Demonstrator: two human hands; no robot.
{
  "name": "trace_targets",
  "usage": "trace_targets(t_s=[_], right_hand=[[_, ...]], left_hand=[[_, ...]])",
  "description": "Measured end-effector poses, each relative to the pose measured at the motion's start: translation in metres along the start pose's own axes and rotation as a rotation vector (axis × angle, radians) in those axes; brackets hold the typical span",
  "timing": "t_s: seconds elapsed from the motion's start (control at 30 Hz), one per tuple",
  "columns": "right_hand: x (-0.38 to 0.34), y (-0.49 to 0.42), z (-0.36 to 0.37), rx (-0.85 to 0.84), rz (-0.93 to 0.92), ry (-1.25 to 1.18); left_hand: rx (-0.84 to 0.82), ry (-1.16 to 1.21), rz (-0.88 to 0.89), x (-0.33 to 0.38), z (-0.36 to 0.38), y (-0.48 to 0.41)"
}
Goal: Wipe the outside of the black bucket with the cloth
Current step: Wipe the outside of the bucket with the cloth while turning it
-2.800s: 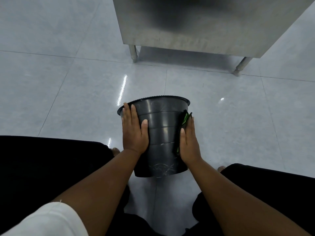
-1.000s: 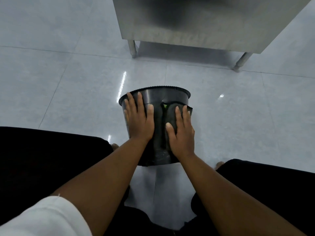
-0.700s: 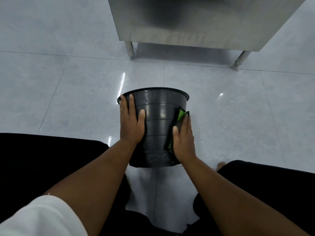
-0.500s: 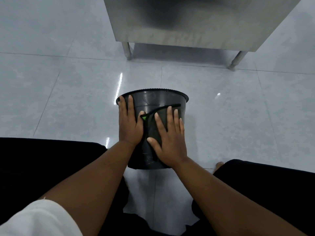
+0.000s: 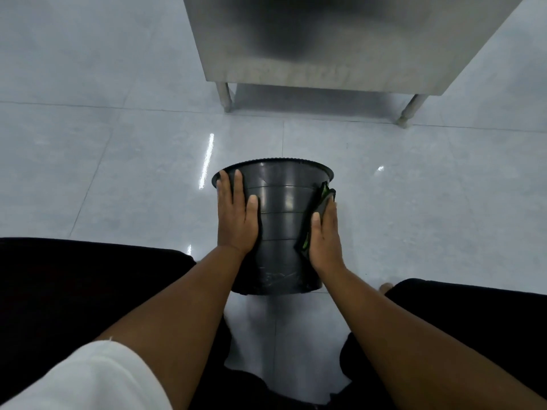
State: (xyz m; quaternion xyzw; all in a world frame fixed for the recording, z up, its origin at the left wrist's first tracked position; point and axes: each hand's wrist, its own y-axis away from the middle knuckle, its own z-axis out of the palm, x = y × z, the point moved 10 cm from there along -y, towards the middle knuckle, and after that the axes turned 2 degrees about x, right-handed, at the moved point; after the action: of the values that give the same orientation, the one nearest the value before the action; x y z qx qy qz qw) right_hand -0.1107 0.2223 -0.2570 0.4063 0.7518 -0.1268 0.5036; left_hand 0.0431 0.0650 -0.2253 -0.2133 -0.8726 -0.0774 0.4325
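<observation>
The black bucket (image 5: 278, 229) stands upside down on the tiled floor (image 5: 118, 173) at the centre of the frame, between my knees, below the steel cabinet (image 5: 340, 39) at the top. My left hand (image 5: 236, 217) lies flat on its left wall, fingers together, thumb spread, steadying it. My right hand (image 5: 324, 235) lies flat with fingers together, pressing the dark, green-edged cloth (image 5: 315, 220) against the right wall. To wipe well, I judge I should keep my whole palm on the cloth, sweep across the ribbed bands from rim to base, brace firmly with the left, and turn the bucket to reach the far side.
</observation>
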Motion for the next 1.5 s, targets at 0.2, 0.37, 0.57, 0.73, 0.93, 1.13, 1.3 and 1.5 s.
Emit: trace_targets(t_s=[0.2,0.37,0.57,0.73,0.93,1.13,1.3,1.5], right_hand=[[-0.060,0.047,0.014,0.011,-0.452,0.633],[-0.068,0.065,0.034,-0.038,-0.551,0.700],[-0.041,0.051,0.011,0.021,-0.472,0.527],[-0.003,0.034,-0.008,0.021,-0.233,0.208],[0.026,0.008,-0.017,0.011,0.067,-0.045],[-0.043,0.013,-0.003,0.042,-0.367,0.352],[-0.071,0.025,0.017,0.023,-0.591,0.574],[-0.011,-0.004,-0.014,0.070,-0.118,0.093]], left_hand=[[-0.088,0.066,-0.074,-0.016,0.007,0.012],[0.172,-0.107,-0.194,-0.005,-0.022,0.026],[0.015,-0.032,-0.351,0.009,0.011,0.025],[0.030,-0.100,-0.294,0.005,0.008,0.027],[0.034,-0.158,-0.217,0.012,0.013,0.026],[0.026,-0.160,-0.154,0.008,0.011,0.020],[0.034,-0.140,-0.109,0.009,0.011,0.017],[0.036,-0.023,-0.150,0.001,0.007,0.015]])
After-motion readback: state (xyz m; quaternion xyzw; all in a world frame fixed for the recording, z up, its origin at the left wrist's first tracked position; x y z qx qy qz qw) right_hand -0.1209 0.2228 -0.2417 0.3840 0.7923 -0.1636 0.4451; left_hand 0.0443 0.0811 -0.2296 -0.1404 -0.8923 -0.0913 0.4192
